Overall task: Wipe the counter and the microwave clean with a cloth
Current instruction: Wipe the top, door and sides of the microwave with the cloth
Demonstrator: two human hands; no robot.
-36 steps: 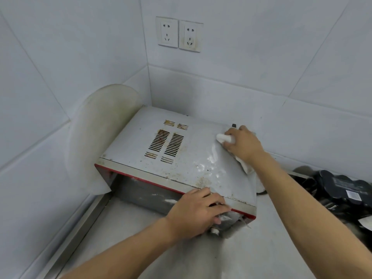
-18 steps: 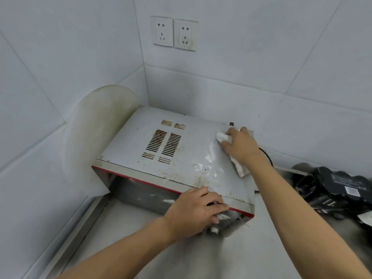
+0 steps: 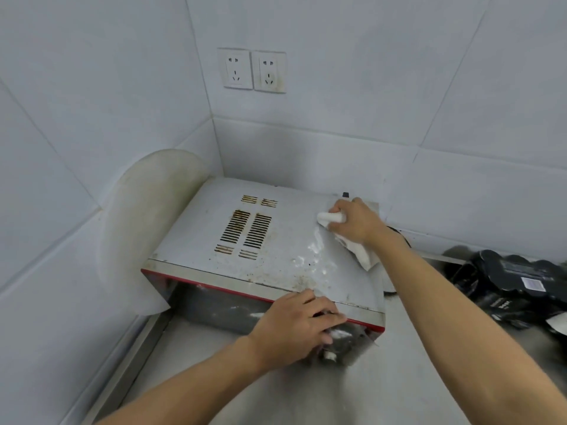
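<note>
Head view shows my right hand (image 3: 356, 220) at the far right corner of the microwave (image 3: 276, 240) top. Its fingers are curled round a bunched white cloth (image 3: 329, 216); one wad pokes out ahead of the knuckles and a loose tail hangs out below the wrist, over the right edge of the casing. My left hand (image 3: 294, 326) is clamped on the front top edge, near the right-hand end, with the fingers bent over the lip and bracing the box.

Just to the near side of the cloth grip the metal shines with a wet patch (image 3: 316, 250). Further toward my left hand, along the front lip, there is brown speckled grime (image 3: 294, 279). Left of the cloth are the vent slots (image 3: 248, 230), which are rust-stained.

I judge the cloth to be soft, light and damp. It will fold and slip under the palm, so it wants bunching into a pad with the tail tucked in, otherwise the tail may drag or snag on the slots. The microwave looks heavy and stiff, but its painted top will be slick where it is wet, and it may skid on the steel counter (image 3: 306, 394). The front edge is therefore a sensible place to brace it, away from the knobs below, which I can only half see.

A pale round board (image 3: 147, 228) leans against the wall beyond the casing's left side. A black shrink-wrapped pack (image 3: 506, 283) lies on the counter well out to the right of the cloth hand.
</note>
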